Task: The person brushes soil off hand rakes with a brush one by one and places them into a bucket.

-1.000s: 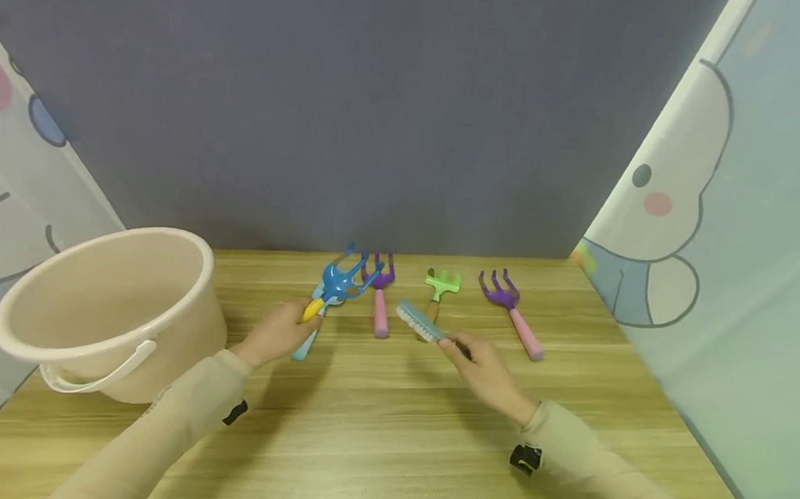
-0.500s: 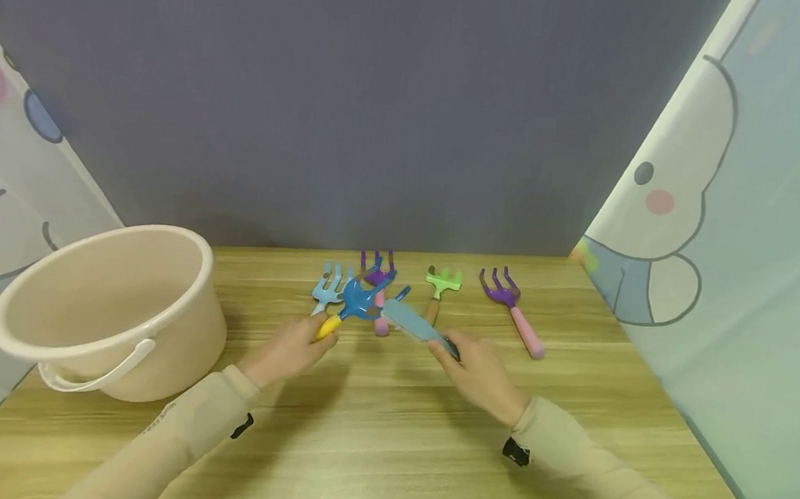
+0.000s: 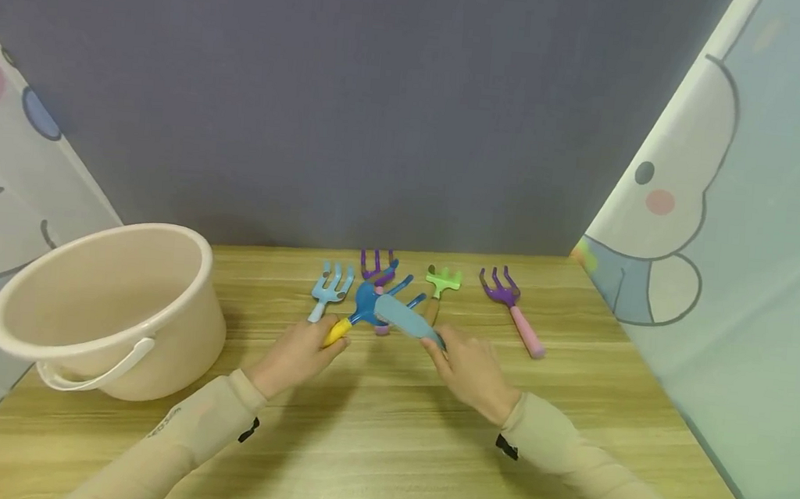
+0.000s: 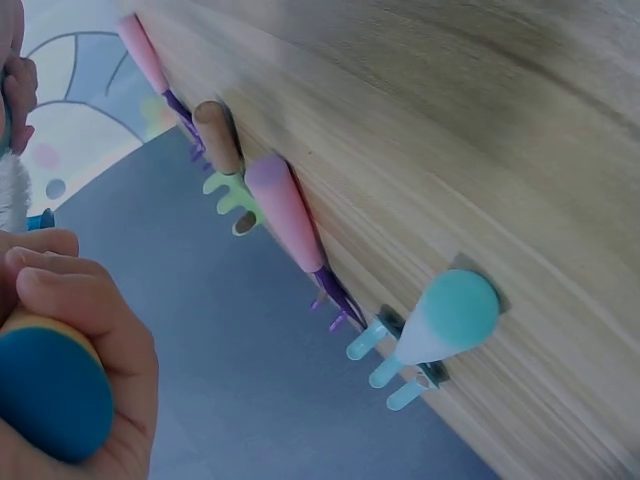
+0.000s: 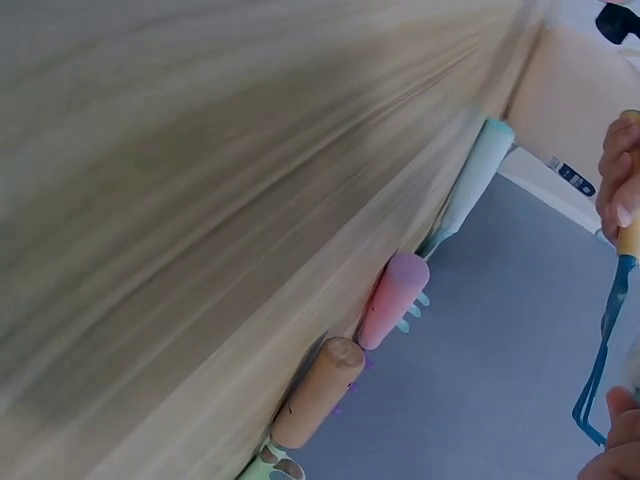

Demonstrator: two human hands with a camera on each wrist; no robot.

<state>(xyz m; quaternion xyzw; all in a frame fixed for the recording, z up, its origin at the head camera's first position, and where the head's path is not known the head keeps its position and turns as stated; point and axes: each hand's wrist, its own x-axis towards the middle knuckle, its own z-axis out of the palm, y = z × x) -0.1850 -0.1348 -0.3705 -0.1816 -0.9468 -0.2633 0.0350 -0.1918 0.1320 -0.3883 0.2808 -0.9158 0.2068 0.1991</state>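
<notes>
My left hand (image 3: 296,359) grips the yellow handle of a blue three-pronged hand rake (image 3: 366,300), its prongs pointing away and to the right. In the left wrist view the handle's blue end (image 4: 55,390) pokes out of the curled fingers (image 4: 95,300). My right hand (image 3: 471,373) holds a scrubbing brush (image 3: 405,316) by its dark handle, light-blue back facing up. The brush head overlaps the rake's head in the head view. White bristles (image 4: 14,190) show at the edge of the left wrist view. Both tools are held above the table.
Behind lie a light-blue rake (image 3: 329,291), a purple rake (image 3: 377,275) partly covered by the held tools, a green rake (image 3: 443,281) and another purple rake (image 3: 526,330). Brown spots mark some prongs. A cream bucket (image 3: 183,354) stands left. A dark panel (image 3: 411,109) borders the table's back.
My left hand has carried the blue rake rightward, uncovering the light-blue one. The right hand has moved slightly left, and the brush has turned from bristles showing to back up, over the rake's head.
</notes>
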